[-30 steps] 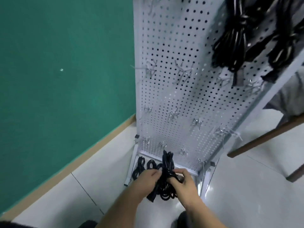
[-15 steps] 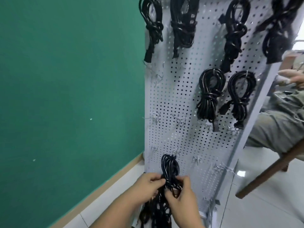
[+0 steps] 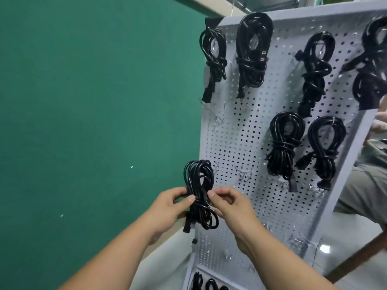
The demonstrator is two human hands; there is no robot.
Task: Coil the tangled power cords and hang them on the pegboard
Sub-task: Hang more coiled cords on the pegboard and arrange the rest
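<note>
The green wall [image 3: 94, 122] fills the view from seven to twelve o'clock, and the white pegboard [image 3: 236, 130] leans across the side from one to five o'clock. Six hung coils [image 3: 284, 145] sit on its upper rows, and more cord lies at its foot at six o'clock. The coiled cord [image 3: 199, 178] to be hung is just below centre, in front of the board's left edge, with its top loop standing open and upright. The left hand [image 3: 167, 208] has its fingers and thumb curled round the bundle's waist. The right hand [image 3: 232, 206] pinches the wrap at that same waist between thumb and forefinger. The step in hand looks like the hanging itself. To do it well, I would hold the waist tight so the turns cannot slacken. The right hand could then spread the top loop, and the bundle would go to a bare hook [image 3: 244, 173] at three o'clock of that loop. Every strand should pass over the prong before either hand lets go, or the coil may sag or slip off. The plug [image 3: 187, 226] dangles at six o'clock and could catch on lower hooks. No brand, label or writing can be read; one hung plug face shows two pale marks, too small to make out.
</note>
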